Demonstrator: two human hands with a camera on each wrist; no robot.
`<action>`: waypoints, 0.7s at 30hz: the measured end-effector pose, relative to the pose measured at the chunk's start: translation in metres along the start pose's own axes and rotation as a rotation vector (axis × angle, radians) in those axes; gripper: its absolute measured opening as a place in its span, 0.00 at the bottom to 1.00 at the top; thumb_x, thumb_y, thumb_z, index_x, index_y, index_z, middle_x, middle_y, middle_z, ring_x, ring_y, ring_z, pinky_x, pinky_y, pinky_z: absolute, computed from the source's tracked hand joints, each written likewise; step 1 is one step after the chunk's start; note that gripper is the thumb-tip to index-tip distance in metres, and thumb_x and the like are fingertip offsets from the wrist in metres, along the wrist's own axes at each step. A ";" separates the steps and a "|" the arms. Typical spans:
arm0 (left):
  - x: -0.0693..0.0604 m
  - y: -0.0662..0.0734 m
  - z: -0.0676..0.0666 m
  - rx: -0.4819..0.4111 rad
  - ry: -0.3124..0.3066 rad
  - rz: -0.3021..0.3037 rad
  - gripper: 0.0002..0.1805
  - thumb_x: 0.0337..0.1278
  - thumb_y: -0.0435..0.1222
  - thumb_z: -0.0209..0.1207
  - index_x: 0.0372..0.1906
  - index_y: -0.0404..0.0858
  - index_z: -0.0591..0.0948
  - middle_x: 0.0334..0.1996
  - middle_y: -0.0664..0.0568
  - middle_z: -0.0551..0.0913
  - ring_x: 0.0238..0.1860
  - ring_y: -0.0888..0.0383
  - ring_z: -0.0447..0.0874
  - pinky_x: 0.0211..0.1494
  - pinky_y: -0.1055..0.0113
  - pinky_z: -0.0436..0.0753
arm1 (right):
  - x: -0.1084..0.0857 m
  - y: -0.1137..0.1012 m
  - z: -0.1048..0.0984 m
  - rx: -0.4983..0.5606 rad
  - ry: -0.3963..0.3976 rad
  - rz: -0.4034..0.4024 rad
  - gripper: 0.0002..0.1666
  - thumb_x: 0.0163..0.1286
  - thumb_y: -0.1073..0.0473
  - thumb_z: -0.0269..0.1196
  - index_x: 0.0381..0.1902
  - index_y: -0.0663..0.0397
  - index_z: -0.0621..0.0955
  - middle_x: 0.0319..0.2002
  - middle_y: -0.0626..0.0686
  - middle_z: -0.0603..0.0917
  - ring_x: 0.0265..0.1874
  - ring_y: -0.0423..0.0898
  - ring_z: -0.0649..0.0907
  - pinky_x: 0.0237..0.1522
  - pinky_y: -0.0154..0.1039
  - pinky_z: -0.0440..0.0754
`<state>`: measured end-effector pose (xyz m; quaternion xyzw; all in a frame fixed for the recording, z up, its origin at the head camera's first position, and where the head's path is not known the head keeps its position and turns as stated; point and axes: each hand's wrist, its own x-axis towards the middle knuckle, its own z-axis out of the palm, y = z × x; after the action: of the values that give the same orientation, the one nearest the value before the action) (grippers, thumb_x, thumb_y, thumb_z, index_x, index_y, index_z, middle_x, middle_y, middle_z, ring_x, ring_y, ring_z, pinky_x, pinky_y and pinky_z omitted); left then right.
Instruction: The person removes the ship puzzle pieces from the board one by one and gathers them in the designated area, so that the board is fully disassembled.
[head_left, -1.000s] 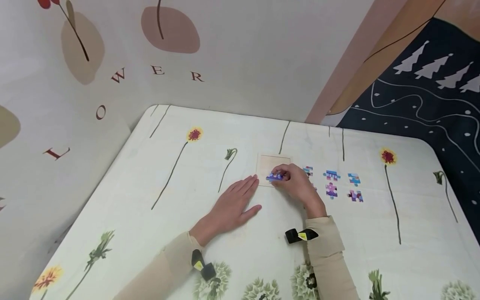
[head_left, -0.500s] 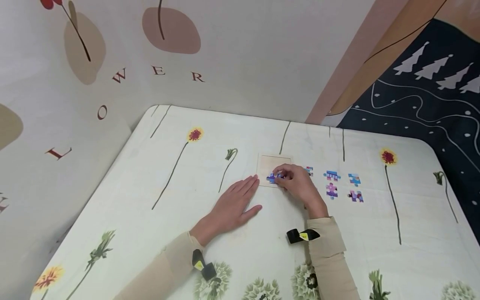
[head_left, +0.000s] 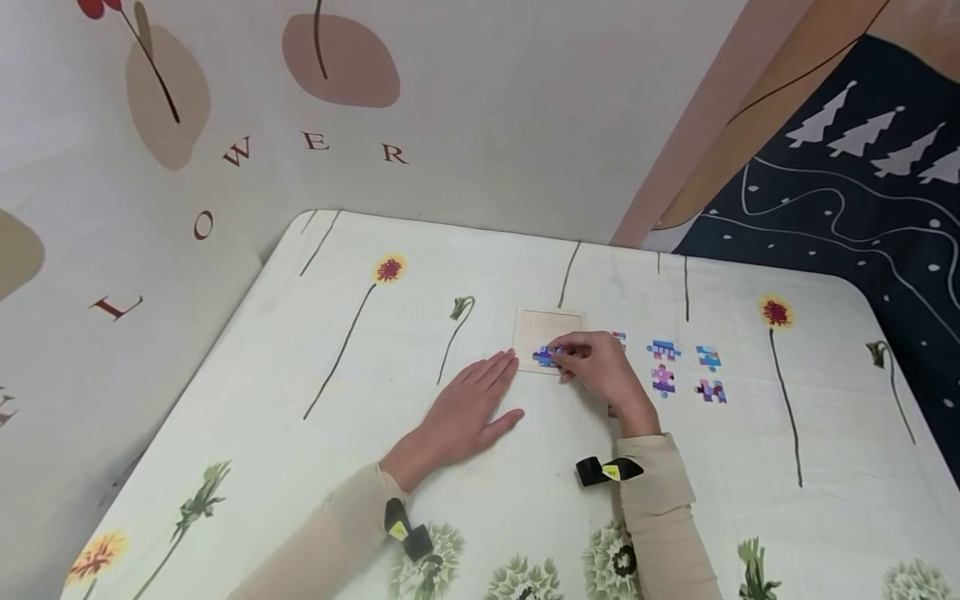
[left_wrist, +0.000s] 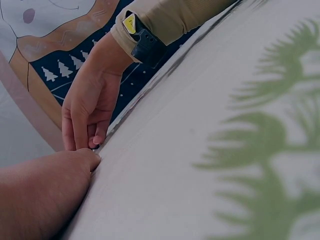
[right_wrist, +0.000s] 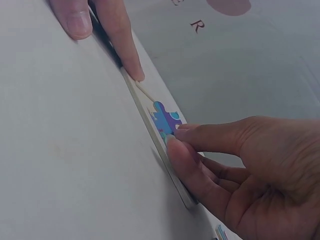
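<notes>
My right hand (head_left: pixel 602 371) pinches a blue and purple jigsaw piece (right_wrist: pixel 165 121) between thumb and forefinger, its other fingers curled beneath. This piece is low inside a shallow wooden puzzle tray (head_left: pixel 551 322), near the tray's front edge; part of it is hidden by the fingers. Whether it lies fully flat I cannot tell. My left hand (head_left: pixel 463 414) lies flat on the tablecloth with straight fingers, its fingertips touching the tray's left front corner. In the left wrist view the right hand (left_wrist: pixel 92 102) reaches down beyond the left hand, and the piece is mostly hidden.
Several loose jigsaw pieces lie right of the tray, among them a blue one (head_left: pixel 663 350), a pink one (head_left: pixel 663 381) and a purple one (head_left: pixel 710 392). Others are partly covered by my right hand. A flower-printed cloth (head_left: pixel 360 467) covers the table; a wall rises behind.
The right hand has shifted slightly to the right and toward me, still pinching the piece, and more of the piece's left part now shows. The left hand stays in place.
</notes>
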<state>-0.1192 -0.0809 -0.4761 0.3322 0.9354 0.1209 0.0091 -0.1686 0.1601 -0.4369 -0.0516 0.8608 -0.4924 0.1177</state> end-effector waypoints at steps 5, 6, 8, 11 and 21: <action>0.000 0.000 0.000 0.004 0.005 0.001 0.41 0.80 0.57 0.44 0.81 0.32 0.56 0.82 0.45 0.55 0.83 0.52 0.49 0.82 0.58 0.53 | -0.001 0.000 -0.001 0.000 -0.010 0.005 0.11 0.74 0.68 0.65 0.51 0.65 0.85 0.31 0.56 0.87 0.25 0.46 0.88 0.47 0.46 0.86; 0.000 0.000 0.000 0.003 0.006 0.002 0.41 0.80 0.57 0.44 0.81 0.32 0.56 0.82 0.45 0.54 0.83 0.52 0.49 0.83 0.58 0.53 | -0.001 0.000 -0.001 0.004 -0.012 0.005 0.10 0.74 0.68 0.65 0.51 0.66 0.85 0.31 0.56 0.87 0.26 0.46 0.88 0.45 0.45 0.86; 0.000 0.000 0.000 0.000 0.007 0.002 0.41 0.80 0.57 0.44 0.81 0.32 0.56 0.82 0.45 0.54 0.83 0.52 0.49 0.82 0.58 0.53 | -0.001 0.000 -0.002 0.015 -0.017 0.003 0.09 0.74 0.69 0.64 0.50 0.66 0.85 0.31 0.56 0.87 0.26 0.46 0.87 0.43 0.42 0.86; 0.000 0.000 0.000 0.002 0.004 -0.002 0.41 0.80 0.57 0.44 0.82 0.33 0.55 0.82 0.46 0.54 0.83 0.53 0.48 0.83 0.58 0.52 | -0.001 0.000 -0.002 0.029 -0.023 -0.012 0.09 0.74 0.69 0.64 0.49 0.66 0.85 0.31 0.56 0.86 0.26 0.47 0.87 0.40 0.40 0.85; 0.000 0.000 0.000 -0.006 0.001 -0.006 0.41 0.80 0.57 0.44 0.82 0.33 0.56 0.82 0.46 0.54 0.83 0.53 0.48 0.83 0.58 0.52 | -0.003 0.000 -0.003 0.060 -0.012 -0.036 0.09 0.75 0.67 0.64 0.49 0.65 0.86 0.29 0.57 0.87 0.26 0.48 0.88 0.42 0.40 0.86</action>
<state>-0.1190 -0.0807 -0.4761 0.3293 0.9360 0.1240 0.0099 -0.1667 0.1626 -0.4349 -0.0664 0.8440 -0.5195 0.1157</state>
